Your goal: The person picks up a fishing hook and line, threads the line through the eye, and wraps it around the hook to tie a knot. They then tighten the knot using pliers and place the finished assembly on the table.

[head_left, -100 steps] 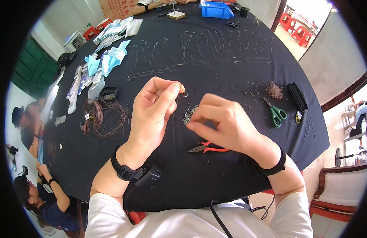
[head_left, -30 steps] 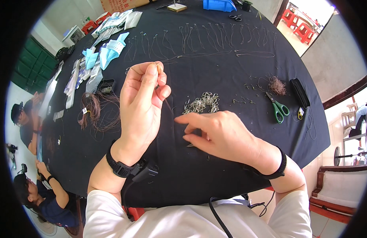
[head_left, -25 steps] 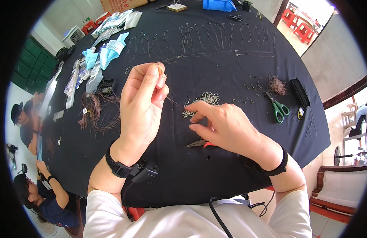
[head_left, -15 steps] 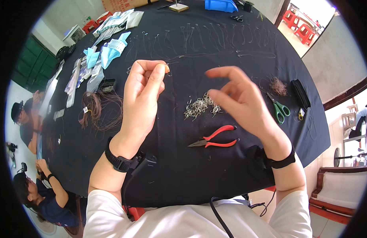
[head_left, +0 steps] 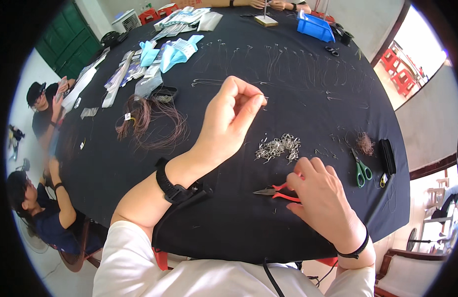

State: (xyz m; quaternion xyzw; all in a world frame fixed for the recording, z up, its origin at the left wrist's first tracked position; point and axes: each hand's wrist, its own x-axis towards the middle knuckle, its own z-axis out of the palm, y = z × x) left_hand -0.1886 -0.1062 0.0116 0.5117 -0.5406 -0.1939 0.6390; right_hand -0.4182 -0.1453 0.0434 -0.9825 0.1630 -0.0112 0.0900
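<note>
My left hand [head_left: 229,114] is raised over the middle of the table, thumb and forefinger pinched on a small, thin metal fish hook [head_left: 266,97], mostly hidden by the fingertips. My right hand [head_left: 324,198] is low over the red-handled needle-nose pliers [head_left: 274,191], thumb and fingers apart on either side of the handles. The handle ends are partly covered by the hand; whether it touches them I cannot tell. Just beyond the pliers lies a heap of silvery fish hooks [head_left: 279,148].
Hooks tied to thin lines [head_left: 283,59] lie in a row across the far side. Brown line coils [head_left: 147,123], plastic packets [head_left: 121,79] and blue wrappers [head_left: 177,54] are at left. Green scissors [head_left: 360,173] and a black case [head_left: 387,156] lie right. Co-workers [head_left: 45,208] sit at left.
My right hand has come down from beside the hook heap to the pliers' handles. The left hand keeps its pinch. The whole view has shifted, with the table's things now further right.
</note>
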